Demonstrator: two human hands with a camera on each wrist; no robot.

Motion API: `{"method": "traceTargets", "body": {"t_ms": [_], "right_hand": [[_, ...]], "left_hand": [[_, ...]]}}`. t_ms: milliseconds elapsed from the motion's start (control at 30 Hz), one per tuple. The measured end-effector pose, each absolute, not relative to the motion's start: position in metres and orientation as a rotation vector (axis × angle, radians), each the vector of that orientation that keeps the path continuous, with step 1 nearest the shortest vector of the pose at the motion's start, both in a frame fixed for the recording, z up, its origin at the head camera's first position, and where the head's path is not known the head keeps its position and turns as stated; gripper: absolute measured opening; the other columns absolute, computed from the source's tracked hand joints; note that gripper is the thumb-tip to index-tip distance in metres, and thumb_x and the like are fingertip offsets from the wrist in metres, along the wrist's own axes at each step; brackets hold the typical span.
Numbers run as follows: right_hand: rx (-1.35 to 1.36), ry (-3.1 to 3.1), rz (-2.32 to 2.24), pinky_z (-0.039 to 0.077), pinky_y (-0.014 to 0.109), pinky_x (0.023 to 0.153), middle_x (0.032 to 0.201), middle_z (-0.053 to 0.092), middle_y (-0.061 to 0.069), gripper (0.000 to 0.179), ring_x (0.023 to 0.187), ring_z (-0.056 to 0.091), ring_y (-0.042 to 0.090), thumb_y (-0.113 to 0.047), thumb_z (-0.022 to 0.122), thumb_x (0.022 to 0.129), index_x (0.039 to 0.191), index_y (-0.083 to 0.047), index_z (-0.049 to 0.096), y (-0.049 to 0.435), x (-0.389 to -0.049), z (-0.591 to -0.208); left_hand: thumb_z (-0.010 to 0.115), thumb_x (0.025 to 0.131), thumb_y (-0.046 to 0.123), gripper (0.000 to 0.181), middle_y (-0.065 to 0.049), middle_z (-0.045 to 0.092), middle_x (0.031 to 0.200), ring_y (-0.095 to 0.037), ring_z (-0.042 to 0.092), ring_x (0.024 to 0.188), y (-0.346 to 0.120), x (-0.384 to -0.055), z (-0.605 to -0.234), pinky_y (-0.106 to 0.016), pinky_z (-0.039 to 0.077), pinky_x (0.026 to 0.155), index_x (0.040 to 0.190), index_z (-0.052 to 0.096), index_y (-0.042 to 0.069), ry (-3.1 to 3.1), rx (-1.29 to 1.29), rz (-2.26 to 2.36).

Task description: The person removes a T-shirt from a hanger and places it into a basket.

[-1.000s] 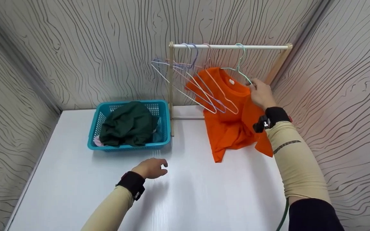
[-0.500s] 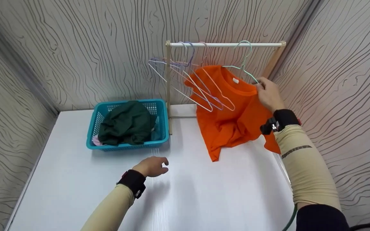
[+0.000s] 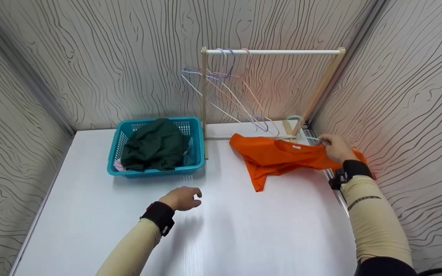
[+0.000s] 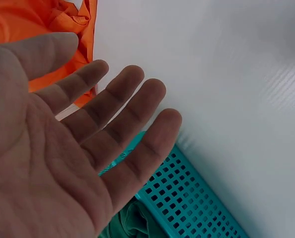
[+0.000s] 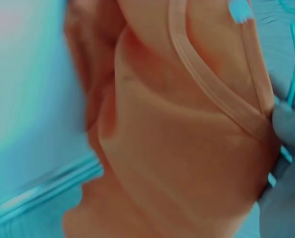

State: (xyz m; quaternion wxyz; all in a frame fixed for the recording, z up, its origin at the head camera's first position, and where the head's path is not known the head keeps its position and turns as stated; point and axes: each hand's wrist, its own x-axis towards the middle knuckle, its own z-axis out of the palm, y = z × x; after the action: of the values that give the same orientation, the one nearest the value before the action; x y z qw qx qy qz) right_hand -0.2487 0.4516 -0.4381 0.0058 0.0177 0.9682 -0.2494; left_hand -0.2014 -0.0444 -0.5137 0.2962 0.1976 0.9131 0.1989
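An orange T-shirt (image 3: 282,157) hangs on a pale green hanger (image 3: 309,138), low in front of the rack's right post. My right hand (image 3: 338,147) pinches the hanger's shoulder beside the shirt's neckline. In the right wrist view the fingers and thumb (image 5: 286,126) close round the hanger wire next to the collar. Over the table, in front of the basket, my left hand (image 3: 182,198) hovers with nothing in it. The left wrist view shows its palm and relaxed, spread fingers (image 4: 152,139).
A teal basket (image 3: 155,173) on the left holds a dark green garment (image 3: 154,145) and a bit of pink cloth (image 3: 119,165). The rack's white rod (image 3: 282,52) carries several bare hangers (image 3: 240,103) toward its left end. A patterned wall (image 3: 409,134) stands close on the right.
My right hand has lifted the green hanger off the rod and lowered it with the orange T-shirt, toward the right and nearer me. The left hand stays about where it was.
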Motion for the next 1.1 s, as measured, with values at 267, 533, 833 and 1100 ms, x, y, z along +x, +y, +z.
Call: {"method": "traceTargets", "body": {"t_ms": [267,533,833,1100], "right_hand": [[-0.175,2.859,-0.843,0.048,0.044,0.087,0.102,0.067,0.019,0.026,0.098,0.057,0.031,0.006,0.042,0.099,0.106,0.002,0.067,0.439,-0.241,-0.459],[-0.494,2.747,-0.857,0.050,0.040,0.083,0.095,0.069,0.011,0.026,0.093,0.061,0.025,0.005,0.045,0.098,0.099,-0.004,0.069,0.383,-0.250,-0.454],[-0.632,2.649,-0.981,0.052,0.040,0.090,0.096,0.067,0.009,0.019,0.094,0.060,0.022,-0.001,0.049,0.099,0.100,-0.006,0.068,0.341,-0.257,-0.439],[-0.692,2.569,-1.055,0.053,0.036,0.091,0.104,0.068,0.011,0.019,0.097,0.063,0.026,-0.022,0.057,0.099,0.109,-0.009,0.068,0.304,-0.258,-0.434]], "left_hand": [[0.059,0.095,0.026,0.035,-0.013,0.063,0.127,-0.027,0.059,0.111,-0.036,-0.210,-0.516,-0.049,0.047,0.100,0.128,0.059,0.014,2.449,0.563,0.567],[0.061,0.096,0.030,0.063,-0.009,0.039,0.152,-0.032,0.040,0.137,-0.012,-0.219,-0.513,-0.058,0.033,0.112,0.151,0.031,0.024,2.674,0.743,0.740],[0.044,0.103,0.038,0.030,0.000,0.067,0.108,-0.019,0.059,0.096,-0.004,-0.218,-0.507,-0.039,0.049,0.094,0.127,0.053,0.022,2.647,0.909,0.931],[0.034,0.103,0.046,0.032,0.003,0.059,0.080,-0.014,0.053,0.070,-0.011,-0.215,-0.502,-0.025,0.045,0.067,0.108,0.054,0.021,2.810,0.937,0.877]]}}
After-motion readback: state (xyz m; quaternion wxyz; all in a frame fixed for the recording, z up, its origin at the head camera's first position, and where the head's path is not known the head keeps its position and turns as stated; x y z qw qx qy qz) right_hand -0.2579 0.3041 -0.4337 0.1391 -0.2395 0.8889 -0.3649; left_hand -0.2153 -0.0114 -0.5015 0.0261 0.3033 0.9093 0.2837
